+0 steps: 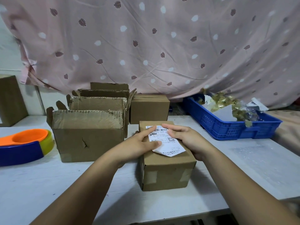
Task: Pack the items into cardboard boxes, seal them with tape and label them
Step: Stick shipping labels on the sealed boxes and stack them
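A small sealed cardboard box (167,171) with clear tape on its front stands on the white table in the middle. A white shipping label (164,140) lies on its top, the near corner curling up. My left hand (139,145) rests on the box's left top edge, fingers straight and pressing the label's left side. My right hand (186,140) lies flat over the label's right side, with its fingers reaching the far edge.
Several open cardboard boxes (87,135) stand in a row at the left, and a closed box (149,108) sits behind. A tape dispenser (24,146) in orange and blue lies far left. A blue crate (230,127) of gold-wrapped items is at the right.
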